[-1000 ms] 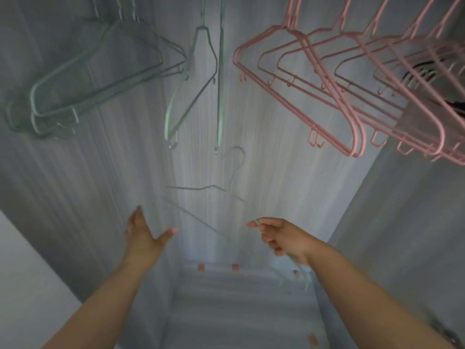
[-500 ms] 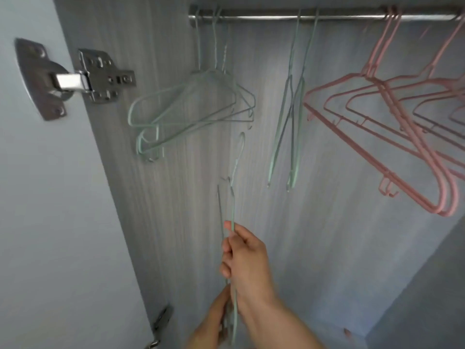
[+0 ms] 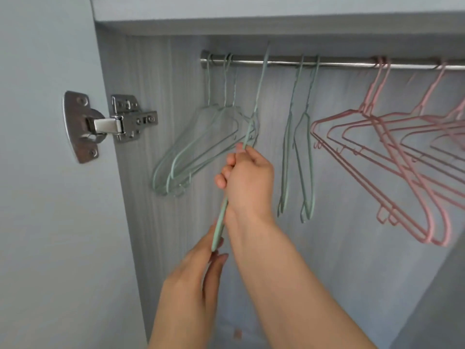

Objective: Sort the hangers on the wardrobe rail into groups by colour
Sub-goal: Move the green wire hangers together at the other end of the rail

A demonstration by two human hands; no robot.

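A steel wardrobe rail (image 3: 339, 63) runs across the top. Three mint green hangers (image 3: 191, 147) hang bunched at its left end, and two more green hangers (image 3: 299, 157) hang edge-on near the middle. Several pink hangers (image 3: 392, 157) fill the right side. My right hand (image 3: 247, 182) grips another green hanger (image 3: 259, 96) seen edge-on, its hook raised up to the rail between the two green groups. My left hand (image 3: 198, 270) pinches that hanger's lower end from below.
The open wardrobe door with a metal hinge (image 3: 108, 124) stands at the left. A shelf board (image 3: 276, 20) sits just above the rail. The grey back wall and right side wall enclose the space.
The view has tilted up. Both hands have lifted the green hanger, and its hook has risen from well below the rail up to rail height.
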